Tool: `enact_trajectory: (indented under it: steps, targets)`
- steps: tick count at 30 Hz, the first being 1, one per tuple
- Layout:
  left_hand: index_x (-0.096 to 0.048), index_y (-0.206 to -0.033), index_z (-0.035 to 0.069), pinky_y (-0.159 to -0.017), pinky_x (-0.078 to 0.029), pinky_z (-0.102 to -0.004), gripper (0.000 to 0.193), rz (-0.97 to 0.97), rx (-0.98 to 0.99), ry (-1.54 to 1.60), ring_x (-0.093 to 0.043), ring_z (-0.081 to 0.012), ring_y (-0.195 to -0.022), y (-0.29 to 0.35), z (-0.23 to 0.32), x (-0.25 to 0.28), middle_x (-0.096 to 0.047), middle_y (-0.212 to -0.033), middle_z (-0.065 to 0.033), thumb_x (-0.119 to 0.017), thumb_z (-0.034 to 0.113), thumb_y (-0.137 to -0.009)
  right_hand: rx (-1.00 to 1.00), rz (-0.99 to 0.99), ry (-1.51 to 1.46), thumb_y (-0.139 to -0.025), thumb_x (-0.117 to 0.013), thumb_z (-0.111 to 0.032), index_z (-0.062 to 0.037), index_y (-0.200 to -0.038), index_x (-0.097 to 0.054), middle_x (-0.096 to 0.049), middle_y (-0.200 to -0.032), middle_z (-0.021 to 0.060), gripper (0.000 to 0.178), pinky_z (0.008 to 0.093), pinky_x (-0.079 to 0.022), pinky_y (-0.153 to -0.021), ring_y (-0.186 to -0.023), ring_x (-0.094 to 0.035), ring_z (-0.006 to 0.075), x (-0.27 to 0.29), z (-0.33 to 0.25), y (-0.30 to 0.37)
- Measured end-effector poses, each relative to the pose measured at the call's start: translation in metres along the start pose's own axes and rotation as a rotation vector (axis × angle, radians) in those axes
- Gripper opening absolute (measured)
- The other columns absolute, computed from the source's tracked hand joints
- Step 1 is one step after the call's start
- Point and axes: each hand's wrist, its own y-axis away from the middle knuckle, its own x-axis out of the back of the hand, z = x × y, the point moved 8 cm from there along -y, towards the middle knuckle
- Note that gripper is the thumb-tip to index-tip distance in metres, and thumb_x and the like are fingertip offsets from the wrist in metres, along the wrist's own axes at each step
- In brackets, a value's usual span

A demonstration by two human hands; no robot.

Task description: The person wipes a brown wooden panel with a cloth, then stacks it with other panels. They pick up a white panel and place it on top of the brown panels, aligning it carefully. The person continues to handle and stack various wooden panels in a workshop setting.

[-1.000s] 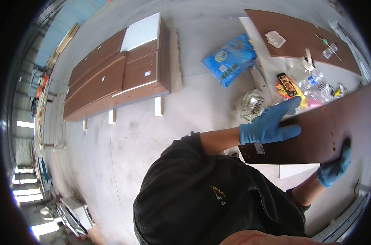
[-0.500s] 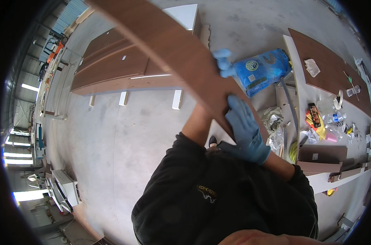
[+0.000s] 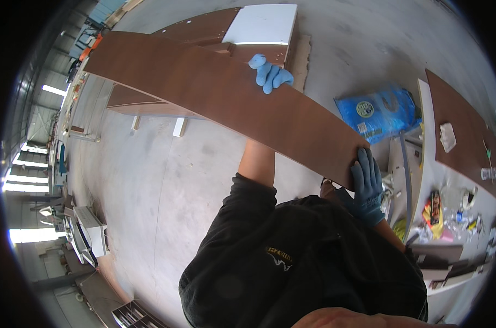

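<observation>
A long brown wooden board [image 3: 215, 98] is held up in front of my body, slanting from the upper left to the lower right. My left forearm passes beneath it, and my left hand [image 3: 271, 75], in a light blue glove, curls its fingers over the far edge. The left palm is hidden under the board. At the board's right end, my right hand [image 3: 368, 183] in a blue-grey glove grips the short edge. Its fingers lie along that end, and the thumb is mostly out of sight.
Behind the board lie stacked brown panels [image 3: 199, 26] and a white panel [image 3: 261, 23] on white supports [image 3: 179, 127]. To the right are a blue plastic sack [image 3: 379, 113] and a bench with a brown panel [image 3: 461, 126], bottles and wrappers. A white cabinet [image 3: 92, 235] stands far left.
The board has swung flatter and shifted right, its far-left end now in view. My right hand has moved right with the board's end; the left grips farther left along the far edge.
</observation>
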Motion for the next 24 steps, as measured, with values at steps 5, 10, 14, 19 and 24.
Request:
enact_trajectory:
  steps: [5,10,14,19,24]
  targets:
    - [-0.071,-0.114,0.0,-0.071,-0.046,-0.0241,0.03,0.169,-0.058,-0.028,-0.054,-0.0082,-0.063,-0.061,-0.019,0.066,-0.062,-0.074,0.0028,-0.048,0.019,-0.11,0.056,0.116,0.01,-0.092,-0.073,-0.029,-0.0023,-0.14,-0.048,-0.049,-0.157,0.0324,0.061,0.059,-0.05,-0.112,-0.143,-0.053,0.0524,-0.036,0.09,-0.045]
    - [-0.07,-0.109,0.002,-0.072,-0.045,-0.0252,0.034,0.259,-0.112,-0.096,-0.054,-0.0089,-0.065,-0.121,-0.029,0.134,-0.06,-0.074,0.0011,-0.05,0.029,-0.111,0.111,-0.082,-0.111,-0.092,-0.075,-0.041,0.0018,-0.148,-0.048,-0.044,-0.16,0.0333,0.075,0.0587,-0.042,-0.119,-0.149,-0.045,0.0505,-0.053,0.177,-0.122]
    - [-0.07,-0.117,0.0,-0.072,-0.044,-0.0262,0.038,0.214,-0.14,-0.257,-0.053,-0.0094,-0.069,-0.148,-0.032,0.168,-0.059,-0.08,-0.0007,-0.051,0.033,-0.11,0.233,-0.556,-0.278,-0.091,-0.075,-0.055,0.0082,-0.151,-0.047,-0.043,-0.161,0.033,0.092,0.0572,-0.034,-0.125,-0.153,-0.039,0.0485,-0.058,0.223,-0.199]
    - [-0.069,-0.111,0.001,-0.072,-0.046,-0.0279,0.041,0.307,-0.038,-0.387,-0.053,-0.0124,-0.072,-0.187,-0.081,0.227,-0.057,-0.08,0.0001,-0.054,0.039,-0.109,0.505,-0.002,-0.667,-0.089,-0.083,-0.027,0.0018,-0.153,-0.052,-0.049,-0.161,0.0252,0.076,0.0521,-0.045,-0.119,-0.146,-0.051,0.044,-0.081,0.243,-0.419]
    - [-0.068,-0.115,0.0,-0.073,-0.048,-0.0297,0.045,0.29,0.151,-0.347,-0.056,-0.0139,-0.074,-0.252,-0.132,0.295,-0.059,-0.083,-0.0016,-0.053,0.042,-0.11,0.541,0.294,-0.607,-0.102,-0.068,-0.045,0.0016,-0.153,-0.049,-0.041,-0.164,0.0282,0.072,0.0498,-0.031,-0.127,-0.155,-0.037,0.044,-0.152,0.226,-0.625]
